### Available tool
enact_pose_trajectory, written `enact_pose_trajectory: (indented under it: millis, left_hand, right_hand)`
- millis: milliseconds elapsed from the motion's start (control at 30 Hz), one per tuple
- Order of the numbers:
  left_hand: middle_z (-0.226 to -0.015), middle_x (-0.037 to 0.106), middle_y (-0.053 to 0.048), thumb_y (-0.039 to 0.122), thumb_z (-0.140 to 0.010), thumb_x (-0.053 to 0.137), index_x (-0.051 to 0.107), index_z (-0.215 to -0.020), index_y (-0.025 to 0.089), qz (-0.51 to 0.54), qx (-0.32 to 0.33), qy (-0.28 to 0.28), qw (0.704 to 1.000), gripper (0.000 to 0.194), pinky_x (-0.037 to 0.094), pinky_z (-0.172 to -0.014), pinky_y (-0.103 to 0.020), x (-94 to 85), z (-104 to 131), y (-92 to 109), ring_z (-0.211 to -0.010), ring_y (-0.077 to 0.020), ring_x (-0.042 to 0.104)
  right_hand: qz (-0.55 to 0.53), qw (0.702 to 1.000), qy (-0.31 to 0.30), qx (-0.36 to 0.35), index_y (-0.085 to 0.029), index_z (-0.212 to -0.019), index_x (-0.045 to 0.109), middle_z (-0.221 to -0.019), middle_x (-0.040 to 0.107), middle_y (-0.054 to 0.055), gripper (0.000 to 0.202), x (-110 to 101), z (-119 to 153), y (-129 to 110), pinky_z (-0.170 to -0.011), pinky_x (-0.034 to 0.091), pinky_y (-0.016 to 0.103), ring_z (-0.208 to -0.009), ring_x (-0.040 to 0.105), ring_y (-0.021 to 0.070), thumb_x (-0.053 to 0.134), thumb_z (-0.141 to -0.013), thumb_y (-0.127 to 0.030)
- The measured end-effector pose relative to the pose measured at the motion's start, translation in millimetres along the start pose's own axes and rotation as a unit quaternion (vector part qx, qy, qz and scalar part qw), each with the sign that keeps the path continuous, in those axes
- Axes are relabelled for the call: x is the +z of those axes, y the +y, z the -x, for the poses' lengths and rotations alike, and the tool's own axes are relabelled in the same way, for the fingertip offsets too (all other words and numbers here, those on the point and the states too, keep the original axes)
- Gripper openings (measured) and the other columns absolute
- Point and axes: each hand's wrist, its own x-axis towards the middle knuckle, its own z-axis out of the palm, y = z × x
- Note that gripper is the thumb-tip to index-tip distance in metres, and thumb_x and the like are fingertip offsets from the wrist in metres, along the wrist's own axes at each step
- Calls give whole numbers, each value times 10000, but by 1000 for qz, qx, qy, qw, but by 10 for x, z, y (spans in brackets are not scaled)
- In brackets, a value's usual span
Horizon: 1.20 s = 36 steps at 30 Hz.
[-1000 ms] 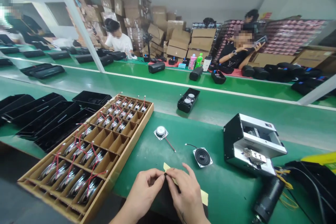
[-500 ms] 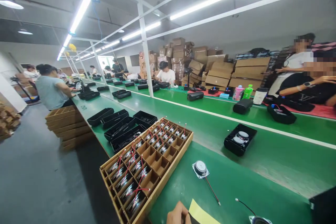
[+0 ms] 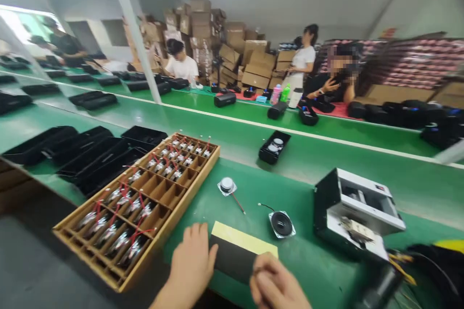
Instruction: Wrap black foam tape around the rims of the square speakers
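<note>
A view from a head-worn camera over a green worktop (image 3: 319,260) in a factory hall. At the bottom edge, two bare hands meet on a flat black pad (image 3: 234,261) lying on the worktop close to the person. The pad has a pale yellow backing strip (image 3: 243,237) showing along its far edge. The left hand (image 3: 191,266) lies flat and open, its fingers spread over the pad's left end. The right hand (image 3: 277,284) is curled, its fingertips pinched at the pad's right end; the frame does not show clearly whether they grip anything.

Just beyond the pad, a small square speaker driver (image 3: 282,224) lies cone up, with a thin wire trailing off it. Further back and to the left, a second driver (image 3: 226,186) lies magnet up with a red wire. To the left of the hands sits a long cardboard tray (image 3: 170,224) split into compartments, many of them holding more drivers with red wires. Beyond the tray lie several black plastic shells (image 3: 87,152). To the right stands a black and silver metal machine (image 3: 357,210), tilted back, with cables beside it.

On the conveyor belt (image 3: 362,164) behind, a black housing (image 3: 274,147) fitted with two drivers lies open side up. Across the belt, other people sit and stand at a far bench, in front of stacked cardboard boxes (image 3: 232,53).
</note>
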Motion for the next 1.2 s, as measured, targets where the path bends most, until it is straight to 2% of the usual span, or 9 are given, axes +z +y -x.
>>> enact_pose_trajectory:
  millis: [167,267,367,467,600,833,1000,1100,1200]
  left_hand:
    - [-1556,413,-171,314,-1015,490,441,-1480,161,-30,105,24,994,492,440,-1097,-461,-211,-925,147,-1433,-327,376]
    - [-1456,522,-151,320,-968,604,516,-1415,179,-36,142,4,989,477,477,-1044,-461,-146,-1497,267,-1358,-318,474]
    - [-1261,640,-120,313,-940,646,599,-1305,142,-25,175,-17,984,406,488,-1023,-467,-112,-1729,326,-1170,-278,607]
    - [-1213,648,-150,375,-979,555,594,-1309,97,5,196,-11,981,434,496,-1004,-429,-191,-1562,286,-1120,-291,630]
    - [-1262,650,-64,490,-980,519,574,-1372,251,45,278,-80,956,462,556,-832,-314,-279,-1008,121,-1055,-233,658]
    - [-1384,617,-59,253,-930,560,594,-1369,310,-38,339,-191,921,445,539,-975,-415,14,-512,84,-1225,-266,608]
    - [-1465,581,-100,231,-897,589,539,-1447,232,-146,362,-172,904,553,529,-988,-506,-138,-502,491,-1320,-336,551]
    - [-1464,571,-81,310,-1027,425,530,-1434,250,-81,443,-123,884,425,499,-1058,-426,-187,-598,960,-1309,-260,558]
    - [-1513,510,-107,216,-995,455,514,-1441,222,-92,477,-158,860,449,450,-1105,-426,-36,-826,1443,-1369,-280,493]
  right_hand:
    - [-76,997,-8,16,-181,-1035,431,-766,560,-21,564,179,-72,196,-406,178,149,-433,308,-5,721,-912,-649]
    - [-95,995,20,-11,-170,-1082,463,-762,559,-19,547,115,15,199,-401,173,151,-443,318,-4,745,-914,-607]
    - [-114,991,68,-19,-162,-1189,490,-745,544,-22,621,-46,196,206,-395,154,150,-455,292,4,784,-877,-612]
    - [-139,983,119,-10,-150,-1213,528,-746,523,-10,631,-194,405,211,-413,115,143,-505,270,17,814,-858,-587]
    - [-167,969,180,-35,-142,-997,574,-758,491,3,520,-305,645,103,-451,139,141,-575,286,29,848,-834,-552]
    - [-167,951,242,-96,-204,-1010,609,-839,499,5,366,-439,761,-244,-490,180,168,-628,378,51,796,-902,-500]
    - [-120,952,260,-109,-154,-1075,727,-836,535,43,410,-514,698,-324,-516,226,175,-681,411,74,844,-860,-483]
    - [-92,950,275,-116,-148,-1183,723,-902,589,73,487,-524,685,-340,-547,274,179,-708,429,84,843,-858,-490]
    - [-72,946,293,-122,-138,-1180,706,-910,619,81,498,-528,706,-346,-581,330,195,-715,462,97,838,-859,-494]
